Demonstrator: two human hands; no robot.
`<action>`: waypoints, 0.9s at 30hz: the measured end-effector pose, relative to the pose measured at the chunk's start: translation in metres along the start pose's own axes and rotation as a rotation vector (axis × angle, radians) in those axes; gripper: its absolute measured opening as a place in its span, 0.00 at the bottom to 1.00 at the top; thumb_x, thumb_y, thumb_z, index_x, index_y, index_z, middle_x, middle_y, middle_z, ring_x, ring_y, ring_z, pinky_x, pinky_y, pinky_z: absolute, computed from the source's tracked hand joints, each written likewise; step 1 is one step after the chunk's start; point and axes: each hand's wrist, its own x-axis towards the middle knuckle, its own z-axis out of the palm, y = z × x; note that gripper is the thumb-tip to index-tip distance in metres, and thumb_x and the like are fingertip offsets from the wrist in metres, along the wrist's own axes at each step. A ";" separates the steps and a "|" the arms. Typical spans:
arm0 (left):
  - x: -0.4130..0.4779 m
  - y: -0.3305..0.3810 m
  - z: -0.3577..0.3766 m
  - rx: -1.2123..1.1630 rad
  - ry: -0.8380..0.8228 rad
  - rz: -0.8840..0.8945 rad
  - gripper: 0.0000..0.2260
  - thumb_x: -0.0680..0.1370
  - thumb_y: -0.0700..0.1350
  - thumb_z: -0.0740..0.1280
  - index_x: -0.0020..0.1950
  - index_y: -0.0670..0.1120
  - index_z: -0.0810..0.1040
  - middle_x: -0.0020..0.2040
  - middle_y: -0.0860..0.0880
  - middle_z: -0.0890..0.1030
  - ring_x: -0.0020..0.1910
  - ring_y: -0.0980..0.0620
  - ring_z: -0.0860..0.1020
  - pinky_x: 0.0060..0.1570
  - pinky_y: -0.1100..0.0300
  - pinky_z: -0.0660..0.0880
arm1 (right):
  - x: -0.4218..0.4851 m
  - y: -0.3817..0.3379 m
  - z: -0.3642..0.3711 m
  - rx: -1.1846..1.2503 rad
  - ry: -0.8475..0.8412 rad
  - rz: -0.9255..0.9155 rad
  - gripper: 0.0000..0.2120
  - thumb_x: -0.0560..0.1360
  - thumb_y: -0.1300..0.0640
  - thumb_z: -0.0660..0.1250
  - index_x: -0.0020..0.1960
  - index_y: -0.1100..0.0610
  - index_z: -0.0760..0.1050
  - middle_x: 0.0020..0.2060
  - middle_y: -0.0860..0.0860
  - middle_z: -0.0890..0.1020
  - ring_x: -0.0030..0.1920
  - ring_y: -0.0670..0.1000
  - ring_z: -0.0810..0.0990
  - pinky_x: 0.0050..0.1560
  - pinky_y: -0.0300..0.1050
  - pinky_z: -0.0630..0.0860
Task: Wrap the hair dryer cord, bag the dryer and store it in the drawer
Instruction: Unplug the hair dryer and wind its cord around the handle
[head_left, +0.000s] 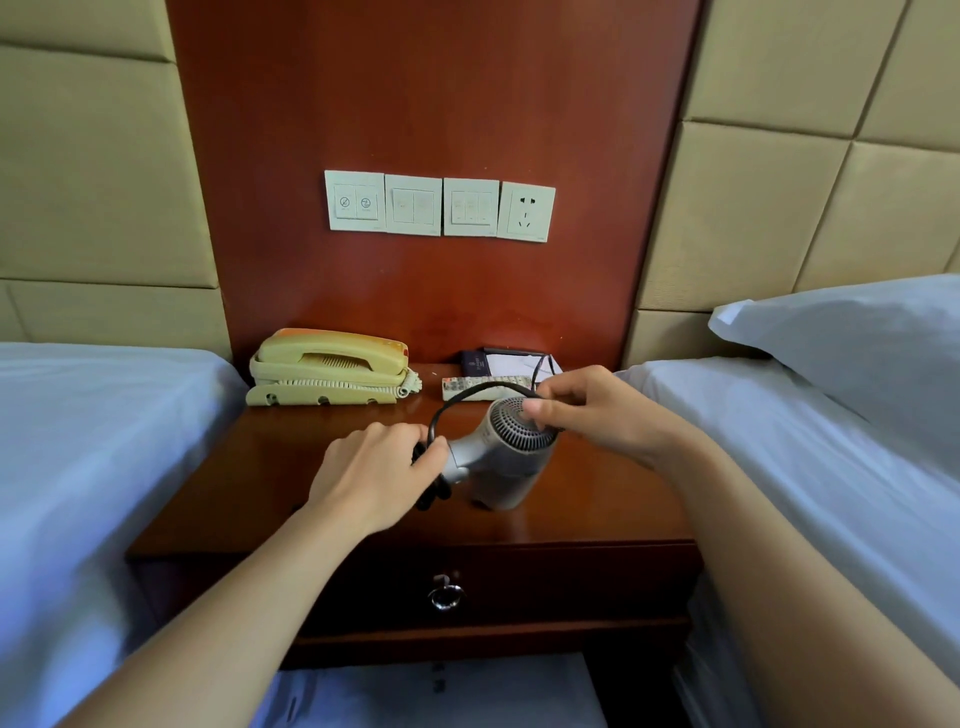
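A silver hair dryer (498, 465) stands nozzle-down on the wooden nightstand (597, 499), its round rear grille facing me. My left hand (371, 475) grips the dryer's handle together with turns of the black cord (457, 402). The cord arcs from there over to my right hand (592, 410), which pinches it at the top of the grille. More black cord hangs below my left hand. The drawer (545, 582) under the tabletop is closed, with a metal ring pull (445, 596). No bag is plainly in view.
A cream telephone (330, 371) sits at the back left of the nightstand. A remote control (485, 387) and a dark folder with papers (511, 360) lie at the back right. Beds with white sheets flank both sides. Wall switches and a socket (525, 211) are above.
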 end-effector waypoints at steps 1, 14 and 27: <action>0.000 -0.001 -0.001 -0.033 -0.018 -0.004 0.15 0.79 0.57 0.53 0.38 0.53 0.71 0.31 0.51 0.75 0.37 0.45 0.77 0.37 0.55 0.70 | -0.001 0.001 -0.001 0.040 0.004 0.002 0.15 0.76 0.58 0.65 0.32 0.60 0.74 0.26 0.44 0.75 0.31 0.41 0.71 0.35 0.34 0.66; 0.008 0.007 -0.012 -0.927 -0.113 0.128 0.20 0.75 0.48 0.56 0.28 0.36 0.69 0.22 0.44 0.70 0.21 0.50 0.69 0.26 0.60 0.65 | -0.007 0.020 -0.004 0.176 0.181 0.086 0.20 0.72 0.66 0.66 0.23 0.54 0.71 0.23 0.48 0.67 0.27 0.44 0.62 0.28 0.39 0.57; 0.019 0.000 -0.006 -1.306 0.056 -0.576 0.20 0.81 0.48 0.52 0.40 0.36 0.75 0.25 0.39 0.75 0.18 0.47 0.70 0.21 0.61 0.69 | -0.010 0.002 0.037 -0.415 -0.111 0.031 0.11 0.79 0.54 0.59 0.50 0.55 0.80 0.42 0.51 0.83 0.43 0.51 0.78 0.49 0.45 0.73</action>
